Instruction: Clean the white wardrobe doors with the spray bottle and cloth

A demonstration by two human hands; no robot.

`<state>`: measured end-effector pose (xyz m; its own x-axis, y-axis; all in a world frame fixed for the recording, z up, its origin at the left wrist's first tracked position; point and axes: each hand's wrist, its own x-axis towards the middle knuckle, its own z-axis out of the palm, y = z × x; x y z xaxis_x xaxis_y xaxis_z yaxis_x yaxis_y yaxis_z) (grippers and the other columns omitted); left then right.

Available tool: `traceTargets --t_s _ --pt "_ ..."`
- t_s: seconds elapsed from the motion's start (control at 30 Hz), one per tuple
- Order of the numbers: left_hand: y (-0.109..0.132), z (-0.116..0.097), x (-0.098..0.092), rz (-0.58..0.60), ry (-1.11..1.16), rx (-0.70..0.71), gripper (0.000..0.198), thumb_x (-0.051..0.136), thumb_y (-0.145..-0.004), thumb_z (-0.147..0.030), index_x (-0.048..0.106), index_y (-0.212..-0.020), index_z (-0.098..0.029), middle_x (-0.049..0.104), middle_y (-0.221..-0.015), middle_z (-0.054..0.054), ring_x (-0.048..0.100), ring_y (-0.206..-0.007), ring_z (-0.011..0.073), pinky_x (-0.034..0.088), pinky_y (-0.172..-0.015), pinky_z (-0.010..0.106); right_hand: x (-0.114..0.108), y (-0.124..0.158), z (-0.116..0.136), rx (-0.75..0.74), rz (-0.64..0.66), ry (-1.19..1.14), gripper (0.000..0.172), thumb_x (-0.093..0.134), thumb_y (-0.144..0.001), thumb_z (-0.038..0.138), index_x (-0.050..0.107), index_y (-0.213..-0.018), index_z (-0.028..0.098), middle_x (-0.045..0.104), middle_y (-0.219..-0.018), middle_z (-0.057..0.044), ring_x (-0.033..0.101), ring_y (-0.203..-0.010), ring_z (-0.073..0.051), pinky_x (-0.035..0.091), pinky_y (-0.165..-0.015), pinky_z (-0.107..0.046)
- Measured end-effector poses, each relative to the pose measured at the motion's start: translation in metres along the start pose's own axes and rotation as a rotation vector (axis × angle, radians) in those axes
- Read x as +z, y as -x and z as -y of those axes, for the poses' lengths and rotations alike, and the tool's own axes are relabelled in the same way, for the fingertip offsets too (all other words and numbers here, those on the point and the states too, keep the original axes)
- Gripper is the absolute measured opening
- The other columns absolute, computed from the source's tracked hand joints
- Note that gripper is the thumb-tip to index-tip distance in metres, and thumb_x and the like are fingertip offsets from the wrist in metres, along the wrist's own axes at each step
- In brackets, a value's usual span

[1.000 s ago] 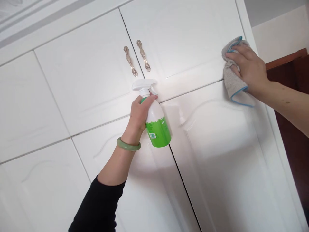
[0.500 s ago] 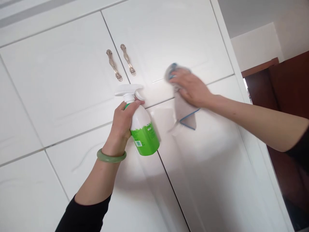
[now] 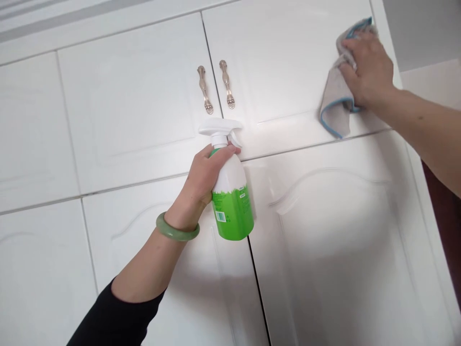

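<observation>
A glossy white panelled cupboard front fills the background, bearing a pair of ornate metal handles. Just below the handles, the left hand is clamped round the upper part of a green-and-white trigger spray bottle, probably because the narrower neck suits a one-handed grip. Its long axis runs nearly upright, base downward, nozzle seemingly pointing right. Well to the handles' right, the right hand has its fingers curled over a blue-edged grey cloth, apparently bunched for firm hold; its free end hangs down.
</observation>
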<state>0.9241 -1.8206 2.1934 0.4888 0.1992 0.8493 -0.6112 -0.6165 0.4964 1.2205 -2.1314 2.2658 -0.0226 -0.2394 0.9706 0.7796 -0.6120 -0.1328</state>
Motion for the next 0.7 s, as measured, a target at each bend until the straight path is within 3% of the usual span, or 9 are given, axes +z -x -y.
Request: traceTargets --t_s 0.13,0.23,0.4,0.47,0.57,0.63,0.7 --pt "-0.001 0.002 -0.001 0.022 0.008 0.019 0.026 0.084 -0.082 -0.043 0.083 -0.090 -0.018 0.075 -0.094 0.009 0.067 -0.080 0.0227 0.050 -0.065 0.033 -0.003 -0.060 0.042 0.118 -0.017 -0.016 0.056 0.055 -0.111 0.022 0.056 -0.165 0.007 0.050 -0.170 -0.018 0.044 -0.164 -0.034 0.030 -0.140 -0.047" --pt "-0.002 0.002 -0.001 0.034 0.010 0.013 0.025 0.083 -0.084 -0.043 0.083 -0.092 -0.018 0.074 -0.093 0.008 0.067 -0.080 0.0234 0.051 -0.066 0.034 0.002 -0.082 0.088 0.176 -0.009 -0.047 0.051 0.053 -0.113 0.020 0.060 -0.162 0.008 0.049 -0.169 -0.017 0.047 -0.161 -0.037 0.034 -0.135 -0.049" --pt "-0.004 0.001 -0.002 0.035 0.029 0.016 0.024 0.084 -0.083 -0.042 0.081 -0.090 -0.019 0.072 -0.090 0.007 0.066 -0.076 0.0218 0.052 -0.065 0.035 0.032 -0.085 0.183 -0.154 0.125 -0.087 0.050 0.056 -0.116 0.023 0.057 -0.165 0.013 0.044 -0.175 -0.011 0.036 -0.167 -0.033 0.028 -0.142 -0.049" --pt "-0.006 0.001 -0.003 0.029 0.037 0.026 0.025 0.085 -0.081 -0.042 0.081 -0.090 -0.018 0.072 -0.089 0.007 0.066 -0.077 0.0223 0.052 -0.064 0.034 0.042 -0.080 0.208 -0.281 0.148 -0.101 0.050 0.057 -0.115 0.023 0.057 -0.165 0.017 0.044 -0.176 -0.007 0.037 -0.167 -0.029 0.029 -0.143 -0.047" --pt "-0.010 -0.001 -0.005 0.021 0.045 0.031 0.026 0.086 -0.081 -0.042 0.081 -0.089 -0.018 0.073 -0.089 0.007 0.067 -0.078 0.0230 0.053 -0.064 0.034 0.044 -0.073 0.206 -0.432 0.177 -0.134 0.048 0.056 -0.115 0.020 0.059 -0.163 0.021 0.046 -0.175 -0.003 0.039 -0.167 -0.023 0.031 -0.144 -0.044" --pt "-0.011 -0.001 -0.007 0.035 0.059 0.024 0.026 0.086 -0.082 -0.043 0.080 -0.088 -0.018 0.073 -0.089 0.007 0.068 -0.077 0.0233 0.055 -0.066 0.035 0.039 -0.076 0.174 -0.385 0.138 -0.125 0.048 0.057 -0.113 0.014 0.063 -0.160 0.019 0.049 -0.173 -0.004 0.041 -0.166 -0.023 0.030 -0.144 -0.042" --pt "-0.012 -0.001 -0.009 0.062 0.076 0.017 0.026 0.086 -0.083 -0.043 0.079 -0.088 -0.018 0.073 -0.089 0.008 0.069 -0.077 0.0235 0.056 -0.068 0.037 0.034 -0.088 0.127 -0.204 0.036 -0.099 0.046 0.059 -0.111 0.013 0.068 -0.156 0.015 0.053 -0.170 -0.009 0.044 -0.164 -0.028 0.031 -0.142 -0.045"
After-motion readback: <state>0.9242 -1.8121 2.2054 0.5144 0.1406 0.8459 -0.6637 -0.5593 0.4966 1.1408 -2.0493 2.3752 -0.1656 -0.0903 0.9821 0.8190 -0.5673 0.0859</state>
